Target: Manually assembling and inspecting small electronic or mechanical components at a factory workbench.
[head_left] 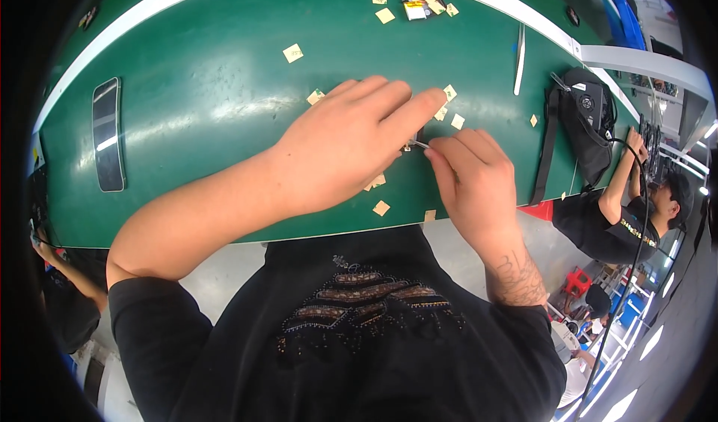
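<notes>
My left hand (348,142) reaches across the green table (202,71), its fingers curled down around something small and dark that is mostly hidden. Close by on the right, my right hand (477,174) pinches a thin metal tool (420,145) between thumb and forefinger. The tool's tip points left, under my left hand's fingers. Small pale yellow paper squares lie around both hands, among them one square (381,208) near the front edge and another (457,121) beyond my right hand.
A phone (109,134) lies at the left. A silver strip-like tool (519,60) and a black strapped bag (587,119) are at the right. Further back sits a small dark tray (419,9) with yellow and white bits. A co-worker (624,216) is beyond the bag.
</notes>
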